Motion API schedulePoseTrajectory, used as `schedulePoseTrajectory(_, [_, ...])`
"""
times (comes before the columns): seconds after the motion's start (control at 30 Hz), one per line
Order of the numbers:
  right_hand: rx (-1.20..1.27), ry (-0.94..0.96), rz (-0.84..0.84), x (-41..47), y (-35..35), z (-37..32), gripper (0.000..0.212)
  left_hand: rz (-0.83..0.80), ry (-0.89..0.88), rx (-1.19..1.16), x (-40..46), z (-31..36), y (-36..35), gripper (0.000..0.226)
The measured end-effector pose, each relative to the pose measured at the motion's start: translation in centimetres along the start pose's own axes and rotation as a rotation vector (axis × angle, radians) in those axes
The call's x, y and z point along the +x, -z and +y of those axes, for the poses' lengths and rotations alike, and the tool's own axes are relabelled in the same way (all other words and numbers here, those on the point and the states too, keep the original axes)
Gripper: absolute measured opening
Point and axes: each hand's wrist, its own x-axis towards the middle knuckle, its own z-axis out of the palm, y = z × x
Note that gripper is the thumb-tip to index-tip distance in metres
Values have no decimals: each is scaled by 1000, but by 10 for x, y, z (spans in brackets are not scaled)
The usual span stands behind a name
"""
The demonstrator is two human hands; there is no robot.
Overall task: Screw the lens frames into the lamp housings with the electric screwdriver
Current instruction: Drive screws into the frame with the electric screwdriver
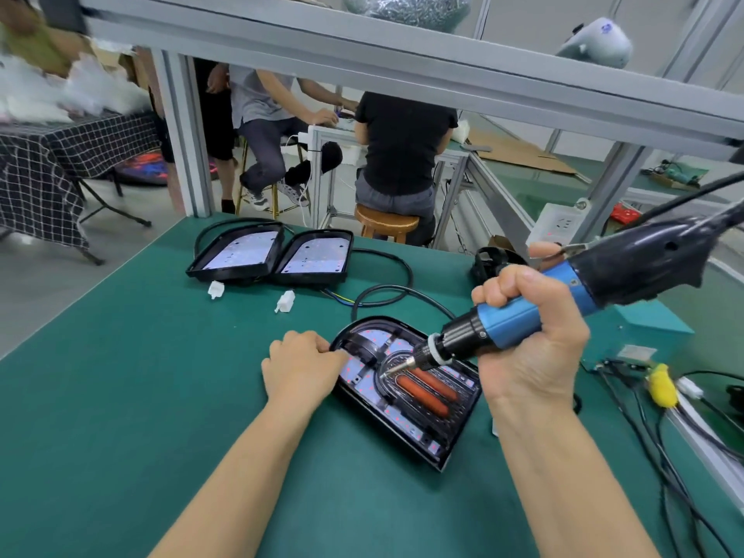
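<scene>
A black lamp housing lies on the green mat in front of me, with a black lens frame and two orange tubes inside it. My left hand rests on the housing's left rim, its fingers curled over the edge. My right hand grips the blue and black electric screwdriver. The screwdriver's bit points down and left onto the lens frame near the middle of the housing.
Two more open lamp housings lie at the back of the green mat, with black cables and white connectors. A teal box, a yellow object and several cables sit at the right. People sit at a bench behind.
</scene>
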Motion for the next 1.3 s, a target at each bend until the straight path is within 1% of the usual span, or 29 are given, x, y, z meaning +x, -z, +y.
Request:
schedulePoseTrajectory(0.13, [-30,-5,-8,4,0,10,24,-29,-2,-345,-3,0,1,18])
schedulePoseTrajectory(0.2, [-39,-3,-13,4,-1,14,24,-94,48,-555,-7,3,0,15])
schedulePoseTrajectory(0.27, [-60,9,-23,4,-3,18,24,-148,72,-652,-9,2,-2,19])
schedulePoseTrajectory(0.33, [-84,14,-40,2,-6,23,24,-163,53,-642,-9,1,-7,28])
schedulePoseTrajectory(0.37, [-93,14,-46,2,-7,26,25,-151,25,-610,-9,0,-9,29])
schedulePoseTrajectory(0.43, [-110,12,-57,1,-10,32,25,-124,-37,-526,-9,-1,-11,28])
schedulePoseTrajectory(0.5, [-125,10,-70,0,-13,37,25,-110,-65,-495,-9,-1,-12,26])
schedulePoseTrajectory(0.6, [-146,8,-101,-1,-16,42,26,-101,-76,-482,-9,-1,-12,20])
schedulePoseTrajectory(1.1, [-247,-6,-172,-2,-21,49,26,-108,-94,-500,-8,-4,-12,17])
schedulePoseTrajectory(1.17, [-251,-12,-187,-1,-22,49,27,-98,-97,-457,-6,-4,-11,23])
schedulePoseTrajectory(1.3, [-260,-11,-221,0,-21,48,28,-29,-112,-311,-1,-6,-12,14])
